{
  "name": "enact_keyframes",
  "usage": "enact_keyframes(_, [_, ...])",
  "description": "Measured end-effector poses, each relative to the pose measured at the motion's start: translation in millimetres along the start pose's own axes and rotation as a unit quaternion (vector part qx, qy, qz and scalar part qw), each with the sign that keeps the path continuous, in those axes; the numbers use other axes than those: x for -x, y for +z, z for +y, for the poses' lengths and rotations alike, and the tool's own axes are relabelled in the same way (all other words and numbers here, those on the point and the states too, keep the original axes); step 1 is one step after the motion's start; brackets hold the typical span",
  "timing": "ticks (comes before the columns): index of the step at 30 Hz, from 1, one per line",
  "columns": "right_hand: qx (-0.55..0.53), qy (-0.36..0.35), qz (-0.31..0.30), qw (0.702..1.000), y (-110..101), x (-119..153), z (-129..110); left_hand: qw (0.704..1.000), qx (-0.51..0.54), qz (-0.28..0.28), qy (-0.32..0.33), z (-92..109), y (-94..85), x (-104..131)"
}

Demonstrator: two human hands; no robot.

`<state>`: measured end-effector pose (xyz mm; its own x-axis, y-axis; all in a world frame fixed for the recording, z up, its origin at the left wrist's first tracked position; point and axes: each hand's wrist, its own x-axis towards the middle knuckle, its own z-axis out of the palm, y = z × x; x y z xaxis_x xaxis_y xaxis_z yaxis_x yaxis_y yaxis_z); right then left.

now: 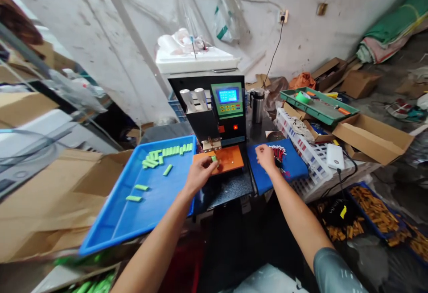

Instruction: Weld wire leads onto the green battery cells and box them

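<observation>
My left hand [199, 173] is closed on a green battery cell [214, 158], held upright at the orange plate [230, 159] below the spot welder [214, 128]. The welder is black, with a lit blue display. My right hand [265, 157] is over the blue pad [264, 179], its fingers pinched together; what they hold, if anything, cannot be made out. Beside it on the pad lies a bunch of red and black wires [279, 154] with pale ends. To the left, a blue tray [125, 221] carries several more green cells [172, 151], most grouped toward its back edge.
A white plastic basket [302, 157] stands right of the pad, with a green tray [321, 108] and an open cardboard box [372, 139] around it. A white power bank [335, 157] has a cable plugged in. Behind the table stands a metal flask [257, 108].
</observation>
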<state>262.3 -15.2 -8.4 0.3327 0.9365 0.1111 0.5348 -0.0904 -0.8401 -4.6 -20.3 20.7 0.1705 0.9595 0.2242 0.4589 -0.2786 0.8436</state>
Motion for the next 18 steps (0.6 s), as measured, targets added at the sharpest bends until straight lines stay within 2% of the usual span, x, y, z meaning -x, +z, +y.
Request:
enact_keyframes(2, [0.179, 0.008, -0.011, 0.984, -22, -18, 14, 1.0, 0.01, 0.007, 0.001, 7, -7.8, 12])
enact_keyframes(4, [0.26, 0.019, -0.035, 0.965, -33, -31, 19, 0.999, 0.023, 0.023, -0.005, 9, -17.4, 30])
enact_keyframes(8, [0.301, 0.034, -0.09, 0.949, -30, -35, 9, 0.996, 0.022, 0.071, -0.04, 2, -44.3, 83])
enact_keyframes(11, [0.325, 0.018, -0.121, 0.938, -24, -32, 8, 0.989, 0.034, 0.119, -0.075, -7, -67.5, 128])
enact_keyframes(15, [0.397, -0.051, -0.102, 0.911, -13, -51, 42, 0.968, 0.017, 0.218, -0.122, -20, -102.8, 176])
enact_keyframes(18, [0.378, -0.078, -0.077, 0.919, -6, -66, 68, 0.949, -0.061, 0.268, -0.158, -29, -138.2, 210])
